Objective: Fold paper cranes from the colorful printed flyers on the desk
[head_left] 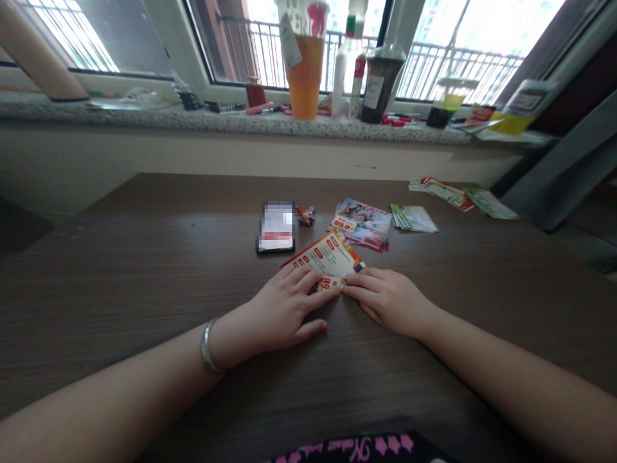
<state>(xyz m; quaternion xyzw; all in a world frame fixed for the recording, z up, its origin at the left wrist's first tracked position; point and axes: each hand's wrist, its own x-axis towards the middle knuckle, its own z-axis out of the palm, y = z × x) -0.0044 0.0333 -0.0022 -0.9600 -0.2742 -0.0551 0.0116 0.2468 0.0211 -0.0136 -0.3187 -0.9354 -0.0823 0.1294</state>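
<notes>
A printed paper flyer (332,253), yellow and red, lies flat on the dark wooden table with its near corner folded over. My left hand (284,308) rests on its left and near part, fingers stretched out over the paper. At the fold on the right, my right hand (385,296) touches the flyer's edge with its fingertips, the fingers together and pressed down. Just beyond the flyer are a small folded piece of colourful paper (306,216) and a stack of similar flyers (361,223). A phone (276,227) with a lit screen lies to the left.
Green-and-white leaflets (413,218) and more leaflets (448,194) lie at the table's back right. Along the windowsill (193,122) stand a large orange drink cup (306,77), a dark drink cup (380,83), a clear bottle (341,77) and a yellow-liquid bottle (518,109).
</notes>
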